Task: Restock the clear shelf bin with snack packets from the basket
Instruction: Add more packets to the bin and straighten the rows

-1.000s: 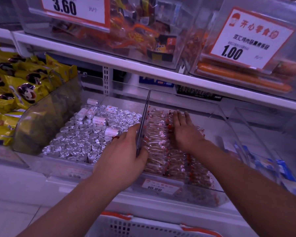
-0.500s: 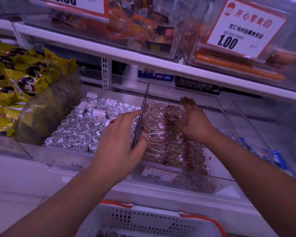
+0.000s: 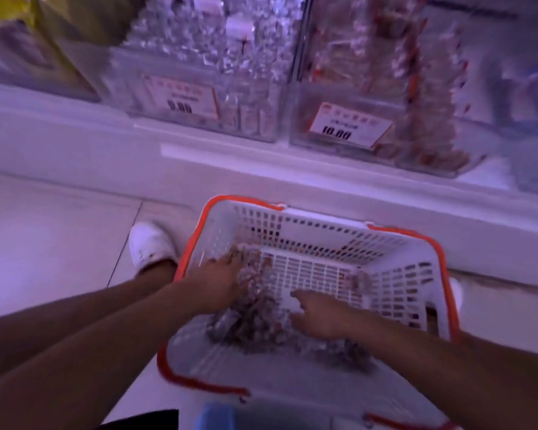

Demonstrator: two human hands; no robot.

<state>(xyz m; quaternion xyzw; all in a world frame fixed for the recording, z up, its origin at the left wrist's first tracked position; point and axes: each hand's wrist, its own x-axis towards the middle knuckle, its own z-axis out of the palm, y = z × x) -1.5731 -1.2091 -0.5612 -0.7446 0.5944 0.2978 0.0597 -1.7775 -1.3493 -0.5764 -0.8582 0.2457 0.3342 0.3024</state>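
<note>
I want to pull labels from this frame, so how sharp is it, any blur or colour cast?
Head view: motion blur smears everything, worst over the clear shelf bin and the price tag, whose digits only just read; a purple-blue cast tints the shelf and floor; wide-angle bending curves the shelf edge; the snack packets in the basket under both hands are a soft mass.

Both bare forearms reach forward and down, converging. The left hand [image 3: 227,282] lies palm down with fingers spread forward. The right hand [image 3: 319,315] angles inward, its fingers [image 3: 298,294] loosely extended. Motion blur hides any grip.
</note>
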